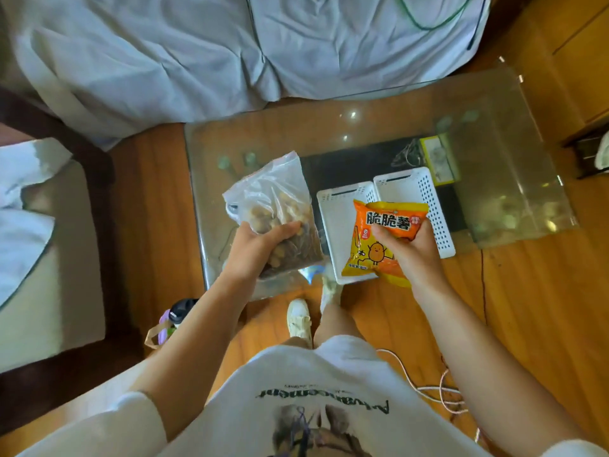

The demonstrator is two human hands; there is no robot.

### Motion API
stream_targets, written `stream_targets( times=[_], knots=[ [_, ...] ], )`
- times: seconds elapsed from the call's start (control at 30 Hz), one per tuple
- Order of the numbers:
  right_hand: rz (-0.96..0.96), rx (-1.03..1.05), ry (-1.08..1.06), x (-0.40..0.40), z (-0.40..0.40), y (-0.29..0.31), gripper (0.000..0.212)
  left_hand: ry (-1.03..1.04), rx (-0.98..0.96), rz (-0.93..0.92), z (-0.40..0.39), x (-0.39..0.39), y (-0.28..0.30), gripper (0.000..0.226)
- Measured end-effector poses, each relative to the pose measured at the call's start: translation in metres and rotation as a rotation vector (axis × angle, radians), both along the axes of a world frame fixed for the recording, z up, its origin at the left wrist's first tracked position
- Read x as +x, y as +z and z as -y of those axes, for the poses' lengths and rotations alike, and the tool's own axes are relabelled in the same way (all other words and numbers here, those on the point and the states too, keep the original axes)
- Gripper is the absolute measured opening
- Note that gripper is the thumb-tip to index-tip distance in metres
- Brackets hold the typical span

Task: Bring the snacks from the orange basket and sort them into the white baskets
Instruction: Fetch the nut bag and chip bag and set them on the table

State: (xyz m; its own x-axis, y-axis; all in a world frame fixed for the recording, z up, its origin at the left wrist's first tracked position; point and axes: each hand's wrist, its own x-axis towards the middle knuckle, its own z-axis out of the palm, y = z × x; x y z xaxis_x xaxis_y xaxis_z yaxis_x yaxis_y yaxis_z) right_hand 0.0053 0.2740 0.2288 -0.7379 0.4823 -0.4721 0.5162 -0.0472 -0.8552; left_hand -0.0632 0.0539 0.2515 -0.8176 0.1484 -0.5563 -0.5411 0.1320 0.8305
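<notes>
My left hand (260,247) grips a clear plastic bag of nuts (275,206), held above the left part of the glass table (329,127). My right hand (407,249) holds an orange snack packet (379,239) with a potato cartoon, hanging over the near end of the left white basket (333,219). A second white basket (425,196) lies right beside it, on the right. Both baskets look empty where visible. The orange basket is out of sight.
A yellow-green box (440,159) rests behind the baskets on a dark shelf under the glass. A sofa under a grey sheet (197,54) lies beyond the table. A chair (49,258) stands at left, a bottle with a bag (174,319) on the wooden floor, cables (441,390) at right.
</notes>
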Motion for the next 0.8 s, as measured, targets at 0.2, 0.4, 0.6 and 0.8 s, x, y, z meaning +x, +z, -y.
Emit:
stream_targets(
  times=[0.2, 0.4, 0.6, 0.8],
  knots=[
    [0.114, 0.015, 0.057, -0.129, -0.042, -0.065, 0.064, 0.107, -0.058, -0.001, -0.047, -0.103, -0.07, 0.02],
    [0.209, 0.023, 0.072, -0.233, -0.071, -0.162, 0.067, 0.164, -0.093, 0.123, -0.095, -0.188, -0.163, 0.039],
    [0.303, 0.059, 0.101, -0.287, -0.095, -0.253, 0.063, 0.122, -0.214, 0.224, -0.111, -0.241, -0.254, 0.047],
    [0.401, 0.101, 0.167, -0.295, -0.104, -0.31, 0.062, -0.071, -0.393, 0.414, -0.116, -0.261, -0.319, 0.054]
  ],
)
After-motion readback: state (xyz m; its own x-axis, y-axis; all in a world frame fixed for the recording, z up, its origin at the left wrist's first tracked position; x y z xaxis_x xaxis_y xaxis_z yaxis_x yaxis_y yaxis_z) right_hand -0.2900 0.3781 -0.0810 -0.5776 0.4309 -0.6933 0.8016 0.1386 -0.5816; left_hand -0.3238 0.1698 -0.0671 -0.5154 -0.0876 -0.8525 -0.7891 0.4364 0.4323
